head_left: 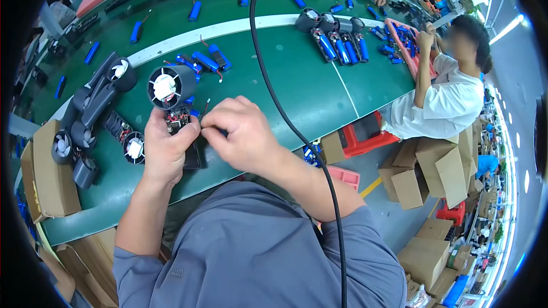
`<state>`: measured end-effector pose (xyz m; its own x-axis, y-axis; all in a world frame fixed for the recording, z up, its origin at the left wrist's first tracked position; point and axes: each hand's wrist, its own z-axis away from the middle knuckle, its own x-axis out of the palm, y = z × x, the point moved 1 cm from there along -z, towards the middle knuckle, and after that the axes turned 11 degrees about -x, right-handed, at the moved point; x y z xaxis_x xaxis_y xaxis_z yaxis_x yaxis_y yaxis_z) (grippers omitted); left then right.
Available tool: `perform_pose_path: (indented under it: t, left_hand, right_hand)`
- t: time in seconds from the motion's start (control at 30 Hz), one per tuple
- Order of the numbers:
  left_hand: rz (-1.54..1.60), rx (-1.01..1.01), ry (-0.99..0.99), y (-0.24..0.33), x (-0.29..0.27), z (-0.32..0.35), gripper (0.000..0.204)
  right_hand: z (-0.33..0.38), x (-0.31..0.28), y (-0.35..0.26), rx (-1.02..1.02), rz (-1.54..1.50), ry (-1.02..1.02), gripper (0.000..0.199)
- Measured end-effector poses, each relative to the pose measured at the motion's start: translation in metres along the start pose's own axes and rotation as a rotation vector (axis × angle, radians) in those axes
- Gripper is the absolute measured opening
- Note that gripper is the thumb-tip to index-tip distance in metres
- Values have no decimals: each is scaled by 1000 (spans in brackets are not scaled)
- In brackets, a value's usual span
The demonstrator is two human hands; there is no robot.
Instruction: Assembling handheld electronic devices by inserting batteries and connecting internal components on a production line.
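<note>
My left hand (160,148) is closed around the open body of a dark handheld fan (181,82). The fan's round barrel with its white hub points up, and below it a circuit board with wires lies exposed. Close beside that board, my right hand (242,134) is closed in a pinch. A bit of blue shows at its fingers, but what they hold is mostly hidden. Just beyond the hands lie several blue batteries (204,61) with wire leads. Left of my left hand rests another opened fan (134,147) with a white hub.
Several dark fan units (85,138) lie at the left near a cardboard box (56,174). A black cable (273,88) hangs across the view. More fans with batteries (337,45) stand toward the far right, near a pink tray (402,51) and a co-worker (451,94) in white.
</note>
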<state>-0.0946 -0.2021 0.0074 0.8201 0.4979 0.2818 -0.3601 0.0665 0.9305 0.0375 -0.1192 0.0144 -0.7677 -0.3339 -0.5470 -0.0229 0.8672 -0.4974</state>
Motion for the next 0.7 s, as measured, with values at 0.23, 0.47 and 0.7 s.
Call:
perform_pose_path:
  t: [0.23, 0.47, 0.7]
  left_hand:
    - [175, -5, -26, -7, -13, -7, 34]
    - [231, 87, -172, 9, -7, 2, 48]
    - [582, -136, -360, 4, -6, -8, 37]
  right_hand:
    - [-2, 8, -13, -15, 118, 47, 8]
    - [-2, 7, -51, 31, -324, -8, 7]
    - [-14, 18, -44, 336, -445, 132, 5]
